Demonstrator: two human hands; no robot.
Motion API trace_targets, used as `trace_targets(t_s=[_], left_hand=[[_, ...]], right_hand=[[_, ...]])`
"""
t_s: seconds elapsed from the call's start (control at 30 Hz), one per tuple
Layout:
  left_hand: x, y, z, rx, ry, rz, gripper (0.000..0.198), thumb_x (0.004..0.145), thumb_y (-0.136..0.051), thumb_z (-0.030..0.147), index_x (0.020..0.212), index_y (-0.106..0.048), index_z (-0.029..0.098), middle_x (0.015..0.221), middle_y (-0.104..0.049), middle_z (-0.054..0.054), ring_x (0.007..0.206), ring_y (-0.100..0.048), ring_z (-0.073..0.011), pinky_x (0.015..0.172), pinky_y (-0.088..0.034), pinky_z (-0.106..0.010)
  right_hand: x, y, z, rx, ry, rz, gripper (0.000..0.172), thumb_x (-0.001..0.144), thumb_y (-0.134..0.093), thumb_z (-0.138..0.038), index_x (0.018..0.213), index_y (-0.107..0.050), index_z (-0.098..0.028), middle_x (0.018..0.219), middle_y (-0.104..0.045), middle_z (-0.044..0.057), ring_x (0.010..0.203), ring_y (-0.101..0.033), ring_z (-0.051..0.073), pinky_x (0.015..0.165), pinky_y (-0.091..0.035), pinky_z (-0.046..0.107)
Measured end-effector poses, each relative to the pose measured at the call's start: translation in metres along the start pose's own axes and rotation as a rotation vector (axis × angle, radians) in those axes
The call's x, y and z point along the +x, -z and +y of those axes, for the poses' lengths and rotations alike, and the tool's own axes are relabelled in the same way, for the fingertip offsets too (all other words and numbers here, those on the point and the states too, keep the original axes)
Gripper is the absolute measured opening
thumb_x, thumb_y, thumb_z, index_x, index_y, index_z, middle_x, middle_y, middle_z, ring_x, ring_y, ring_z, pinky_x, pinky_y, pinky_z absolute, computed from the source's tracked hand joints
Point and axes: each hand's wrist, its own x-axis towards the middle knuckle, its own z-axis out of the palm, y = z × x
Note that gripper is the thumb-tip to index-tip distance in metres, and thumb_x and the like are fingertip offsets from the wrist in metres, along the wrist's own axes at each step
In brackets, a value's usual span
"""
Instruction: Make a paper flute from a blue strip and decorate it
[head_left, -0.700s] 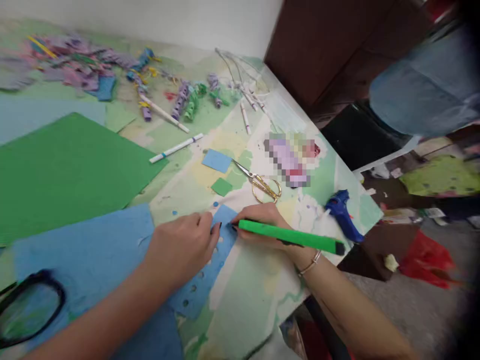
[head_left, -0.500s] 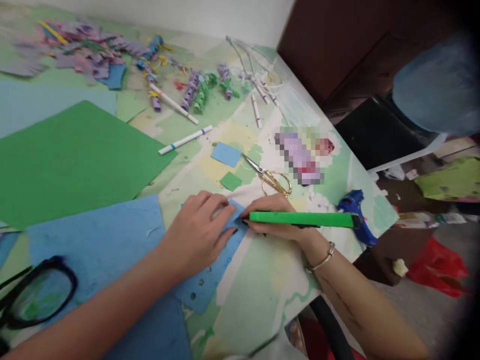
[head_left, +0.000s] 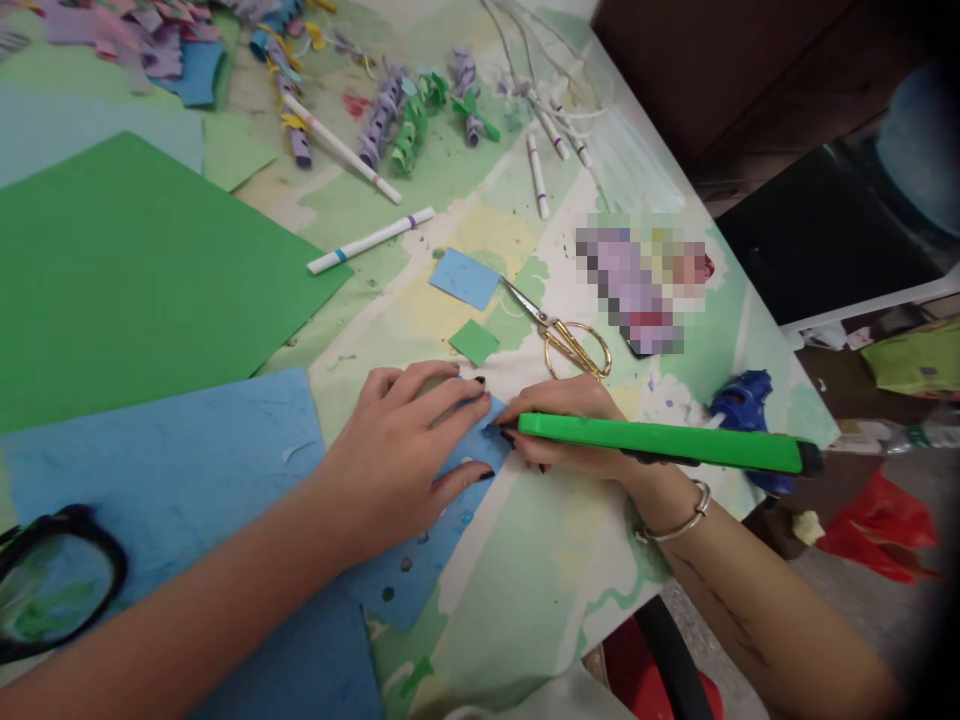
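Observation:
My right hand (head_left: 566, 425) is closed around a green utility knife (head_left: 660, 442) with a black end. The knife's tip is down at the blue foam strip (head_left: 433, 560), mostly hidden by my fingers. A row of round holes shows along the strip's lower part. Across the strip's upper part lies my left hand (head_left: 409, 455), fingers apart and pressing it to the table. Just beyond my hands are a green foam piece (head_left: 474, 343), a blue foam rectangle (head_left: 465, 278) and gold-handled scissors (head_left: 574, 348).
Large green (head_left: 142, 270) and blue foam sheets (head_left: 225, 440) cover the left side, with black-handled scissors (head_left: 112, 560) on the blue. White markers (head_left: 371, 240) and curled foam pieces (head_left: 382, 115) lie farther back. A blue glue gun (head_left: 742, 400) sits near the right edge.
The view has shifted, so things at the back sit higher and those at the right farther right. My left fingers have spread out more; the knife stays in my right hand at the strip.

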Motion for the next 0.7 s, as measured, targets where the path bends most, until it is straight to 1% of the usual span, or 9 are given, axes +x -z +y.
trace_targets(t_s=[0.1,0.2,0.33,0.47,0.57,0.7], left_hand=[[0.0003,0.0006,-0.0001,-0.004,-0.001,0.001,0.039,0.085,-0.058,0.040,0.118,-0.057,0.018,0.121,-0.063,-0.008,0.118,-0.048,-0.0318,0.088,-0.037,-0.047],[0.0005,0.0005,-0.0007,-0.005,-0.002,0.002,0.039,0.084,-0.059,0.040,0.117,-0.057,0.017,0.121,-0.063,-0.008,0.117,-0.048,-0.0315,0.088,-0.037,-0.047],[0.0000,-0.0007,-0.0018,-0.003,-0.007,0.001,0.041,0.084,-0.059,0.041,0.118,-0.056,0.019,0.121,-0.063,-0.008,0.117,-0.048,-0.0316,0.088,-0.037,-0.047],[0.0009,0.0001,-0.0022,-0.009,-0.007,-0.010,0.041,0.083,-0.059,0.040,0.118,-0.056,0.019,0.120,-0.062,-0.009,0.117,-0.047,-0.0321,0.089,-0.036,-0.048],[0.0041,0.0027,-0.0020,-0.027,0.000,-0.034,0.043,0.081,-0.059,0.040,0.118,-0.055,0.017,0.122,-0.059,-0.011,0.114,-0.046,-0.0326,0.090,-0.036,-0.049],[0.0093,0.0043,-0.0023,-0.020,0.008,-0.060,0.046,0.079,-0.060,0.039,0.117,-0.054,0.015,0.121,-0.056,-0.013,0.111,-0.045,-0.0337,0.091,-0.035,-0.052]], right_hand=[[-0.0011,-0.0010,0.0010,-0.035,0.009,0.018,0.012,0.076,-0.058,-0.011,0.079,-0.068,-0.017,0.064,-0.066,-0.002,0.058,-0.059,0.010,0.055,-0.047,0.020],[-0.0021,-0.0014,0.0012,-0.023,0.004,0.028,0.014,0.073,-0.058,-0.008,0.079,-0.068,-0.017,0.063,-0.064,-0.003,0.056,-0.057,0.009,0.053,-0.045,0.019],[-0.0029,-0.0017,0.0008,-0.021,0.010,0.045,0.016,0.071,-0.059,-0.006,0.078,-0.068,-0.017,0.064,-0.065,-0.003,0.057,-0.057,0.008,0.055,-0.045,0.018],[-0.0026,-0.0018,-0.0002,-0.025,0.009,0.043,0.014,0.074,-0.059,-0.009,0.080,-0.069,-0.017,0.067,-0.067,-0.001,0.060,-0.059,0.009,0.057,-0.046,0.019],[-0.0011,-0.0011,-0.0029,-0.017,0.009,0.047,0.010,0.078,-0.060,-0.014,0.079,-0.069,-0.016,0.064,-0.067,-0.001,0.058,-0.060,0.009,0.056,-0.047,0.019],[-0.0007,-0.0008,-0.0064,-0.039,-0.003,0.069,0.008,0.076,-0.062,-0.014,0.078,-0.070,-0.015,0.064,-0.069,0.000,0.057,-0.061,0.010,0.056,-0.047,0.019]])
